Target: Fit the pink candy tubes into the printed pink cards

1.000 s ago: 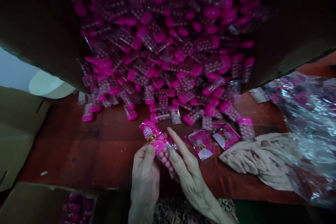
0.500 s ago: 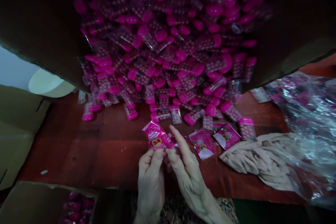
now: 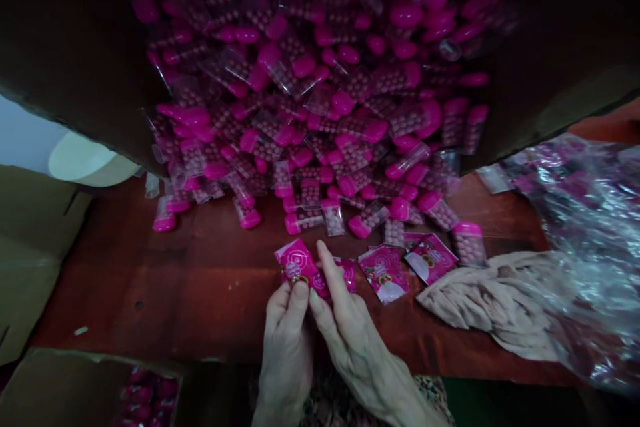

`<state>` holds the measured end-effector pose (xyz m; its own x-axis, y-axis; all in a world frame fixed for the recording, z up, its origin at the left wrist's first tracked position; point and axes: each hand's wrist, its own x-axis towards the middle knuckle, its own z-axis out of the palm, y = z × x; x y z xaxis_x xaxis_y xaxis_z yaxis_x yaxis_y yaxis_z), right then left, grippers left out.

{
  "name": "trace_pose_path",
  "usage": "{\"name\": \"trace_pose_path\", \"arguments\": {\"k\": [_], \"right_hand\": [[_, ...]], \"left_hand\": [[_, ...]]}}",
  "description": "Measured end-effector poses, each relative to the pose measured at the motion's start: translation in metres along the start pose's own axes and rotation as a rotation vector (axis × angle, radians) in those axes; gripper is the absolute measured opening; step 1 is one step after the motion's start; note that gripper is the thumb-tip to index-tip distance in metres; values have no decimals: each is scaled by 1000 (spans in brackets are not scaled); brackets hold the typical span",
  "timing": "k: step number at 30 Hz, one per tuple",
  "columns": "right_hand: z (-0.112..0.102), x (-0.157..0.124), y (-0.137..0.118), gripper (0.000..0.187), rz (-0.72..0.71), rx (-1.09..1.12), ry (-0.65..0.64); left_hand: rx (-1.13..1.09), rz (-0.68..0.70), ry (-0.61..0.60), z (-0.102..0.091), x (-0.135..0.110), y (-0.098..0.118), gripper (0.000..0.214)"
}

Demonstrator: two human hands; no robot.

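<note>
A small, glossy pink sachet (image 3: 296, 259) with swirl print is pinched between the thumb and fingers of my left hand (image 3: 287, 333), above the front of the table. My right hand (image 3: 353, 327) is against the sachet's right side; its thumb touches the lower edge and its index finger stretches up along it. Part of the sachet lies hidden behind the fingers. Just beyond my right index finger another pink sachet (image 3: 347, 272) shows partly. To the right, further pink sachets (image 3: 384, 273) lie on the reddish table.
A large heap of clear tubes with pink caps and small balls (image 3: 345, 140) spills from a dark box. A crumpled cloth (image 3: 493, 300) and clear plastic bags (image 3: 600, 233) lie right. A white bowl (image 3: 90, 160) is left; an open carton (image 3: 75, 383) stands below the table edge.
The sachet in my hands has turned slightly and its top has flattened. My right thumb has shifted left along its lower edge, and the sachet behind my right finger shows more.
</note>
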<state>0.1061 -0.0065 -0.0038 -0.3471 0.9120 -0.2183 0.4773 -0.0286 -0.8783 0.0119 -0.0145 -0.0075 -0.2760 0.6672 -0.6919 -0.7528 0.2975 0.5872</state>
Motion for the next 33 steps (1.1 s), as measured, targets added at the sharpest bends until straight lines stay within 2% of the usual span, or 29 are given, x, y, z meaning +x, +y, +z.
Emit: {"name": "trace_pose_path", "arguments": {"k": [3,5,8,12,17,21,26,33], "right_hand": [[-2,5,8,61,34,103,-111],[-2,9,12,67,19,182,-132],[-2,12,13,64,10,238,-122],[0,13,12,59,40,209,-146],[2,14,16,52,-41,149,-142],[2,12,17,51,-79,89,-138],[2,8,15,56,-100,53,-135],[1,6,15,54,-72,87,-180]], "left_hand": [[-11,23,-23,-2,2,3,24],[-6,14,-29,-3,3,5,22],[-2,2,-36,-3,5,4,22],[13,18,-56,-3,6,1,29],[54,44,-192,-10,11,7,24],[78,119,-160,-16,17,10,18],[95,96,-147,-17,13,5,20],[119,135,-157,-15,6,5,19]]}}
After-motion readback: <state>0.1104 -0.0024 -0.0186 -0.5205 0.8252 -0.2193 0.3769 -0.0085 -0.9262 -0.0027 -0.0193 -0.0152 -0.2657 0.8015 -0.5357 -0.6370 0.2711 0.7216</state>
